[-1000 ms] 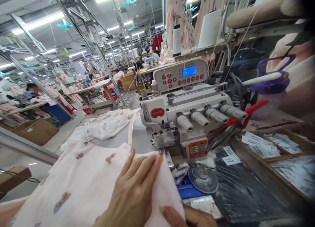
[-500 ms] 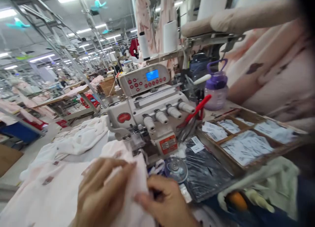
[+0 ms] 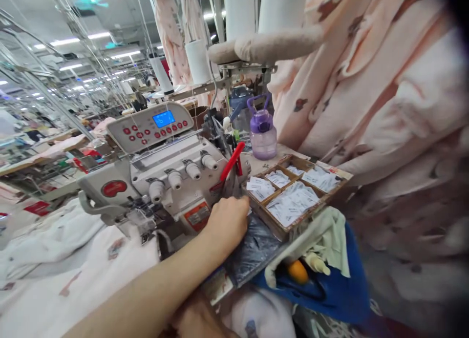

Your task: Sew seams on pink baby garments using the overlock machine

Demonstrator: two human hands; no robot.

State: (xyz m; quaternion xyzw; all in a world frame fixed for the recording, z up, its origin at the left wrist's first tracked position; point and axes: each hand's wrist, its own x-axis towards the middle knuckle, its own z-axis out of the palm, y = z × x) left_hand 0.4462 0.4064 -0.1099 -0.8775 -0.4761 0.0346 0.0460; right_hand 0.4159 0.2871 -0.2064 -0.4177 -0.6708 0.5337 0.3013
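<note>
My left hand (image 3: 229, 216) reaches across to the black plastic-wrapped packet (image 3: 258, 242) beside the overlock sewing machine (image 3: 172, 177). Its fingers are curled down and closed, with the tips hidden; a sliver of white shows at their far side. Low in the picture, my right hand (image 3: 201, 321) is partly covered by my left forearm, and its fingers cannot be made out. A pale printed fleece garment (image 3: 260, 313) lies close beside it. More pink fleece (image 3: 106, 264) spreads under the machine's needle side at the left.
A divided wooden box (image 3: 284, 230) of white labels stands right of my left hand. Behind are red-handled scissors (image 3: 232, 162) and a purple bottle (image 3: 264, 137). A blue holder (image 3: 340, 299) with a pale cloth hangs at the table edge. Pink garments (image 3: 330, 98) hang on the right.
The view has swung right. My left hand has left the pink fleece and moved over to the black packet, covering where two labels lay. My right hand has dropped lower beneath my left forearm.
</note>
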